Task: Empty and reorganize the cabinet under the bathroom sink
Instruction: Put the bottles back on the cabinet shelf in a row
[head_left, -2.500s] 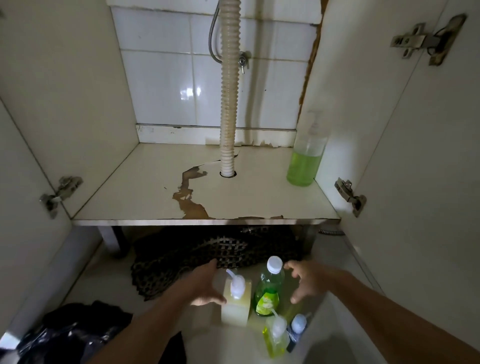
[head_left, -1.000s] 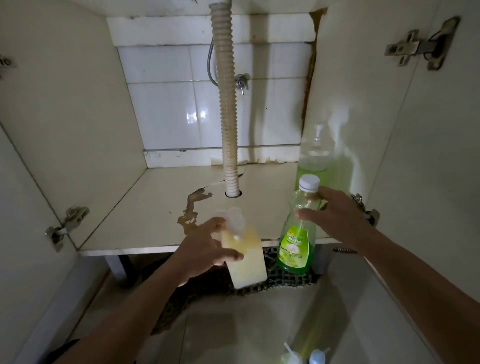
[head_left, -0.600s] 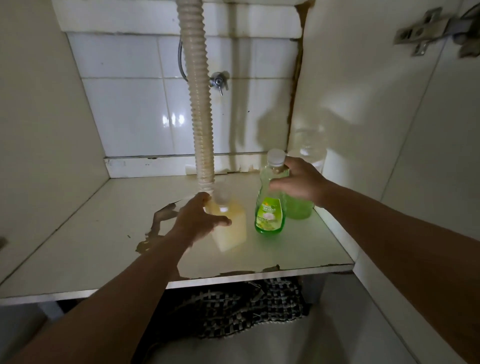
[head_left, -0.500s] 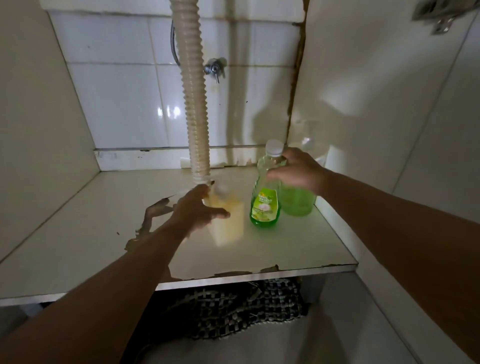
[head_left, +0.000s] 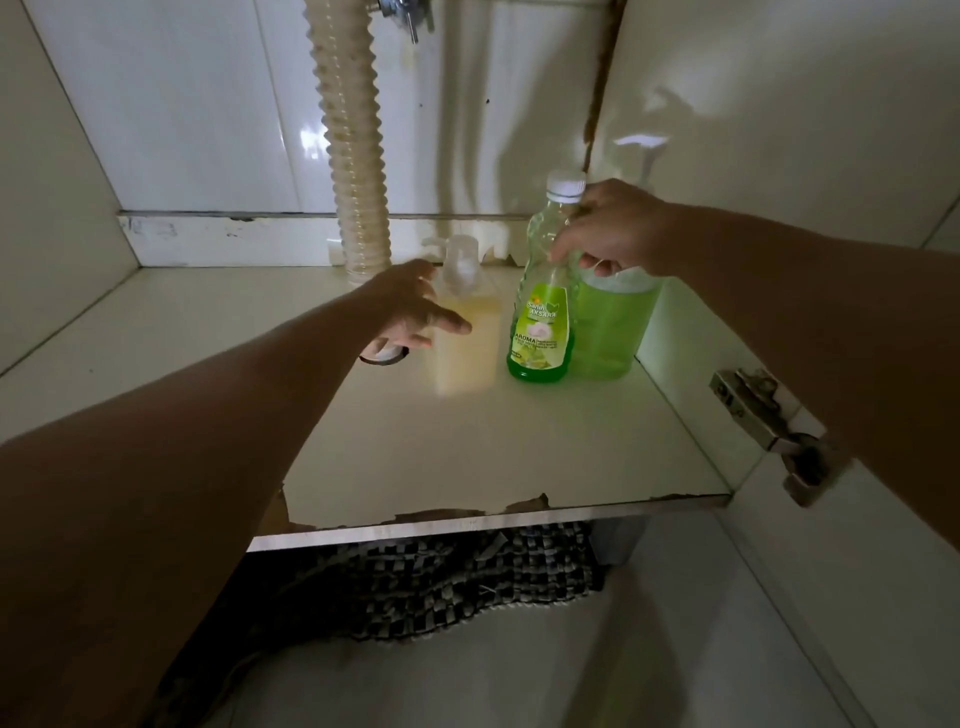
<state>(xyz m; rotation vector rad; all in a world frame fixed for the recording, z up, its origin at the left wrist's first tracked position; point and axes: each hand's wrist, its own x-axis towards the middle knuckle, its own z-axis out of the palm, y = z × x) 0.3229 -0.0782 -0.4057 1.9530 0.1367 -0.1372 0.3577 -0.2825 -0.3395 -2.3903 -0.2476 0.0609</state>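
Note:
On the cabinet shelf (head_left: 467, 457), three bottles stand in a row at the back right. The square pump bottle of pale yellow liquid (head_left: 470, 348) is upright, and my left hand (head_left: 408, 309) is just left of it with fingers spread, the thumb tip at its shoulder. A green bottle with a white cap and green label (head_left: 543, 332) stands beside it; my right hand (head_left: 615, 228) grips its neck. Behind that is a large clear pump bottle of green liquid (head_left: 615, 327), partly hidden by my right hand.
A ribbed drain hose (head_left: 356, 156) runs down into a hole in the shelf behind my left hand. A door hinge (head_left: 769, 415) juts out at the right. The shelf's front edge is chipped. A dark woven mat (head_left: 467, 582) lies on the floor beneath.
Both bottles came up from the floor and now stand on the shelf beside the large green pump bottle. My left hand has loosened from the yellow pump bottle. The camera has moved closer.

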